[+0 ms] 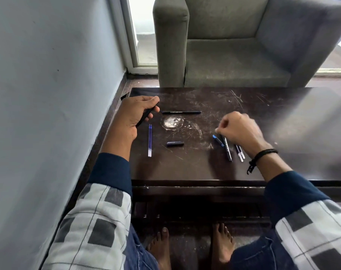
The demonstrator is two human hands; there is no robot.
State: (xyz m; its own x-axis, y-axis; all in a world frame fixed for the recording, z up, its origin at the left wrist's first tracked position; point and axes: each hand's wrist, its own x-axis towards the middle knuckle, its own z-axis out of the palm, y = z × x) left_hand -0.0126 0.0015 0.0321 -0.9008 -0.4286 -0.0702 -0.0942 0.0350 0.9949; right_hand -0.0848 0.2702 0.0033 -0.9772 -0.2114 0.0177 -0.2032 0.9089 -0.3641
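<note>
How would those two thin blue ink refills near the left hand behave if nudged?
The two thin blue ink refills look like slim round tubes on a flat dark wooden table, so they would probably roll. Being so thin, they are likely very light and slightly bendy. Their smooth plastic may slip between fingertips.

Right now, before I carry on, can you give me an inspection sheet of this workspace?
Surface: dark table, scratched, with a white stain.
Job's things: black pen, two blue refills, cap; on the right, a pile of pens and refills.
Clutter: nothing seen.
Hands: left hand grips a black pen barrel; right hand, fingers curled over the pile, grip unclear.
Cables: nothing seen.
Surroundings: grey armchair, wall, glass door.
</note>
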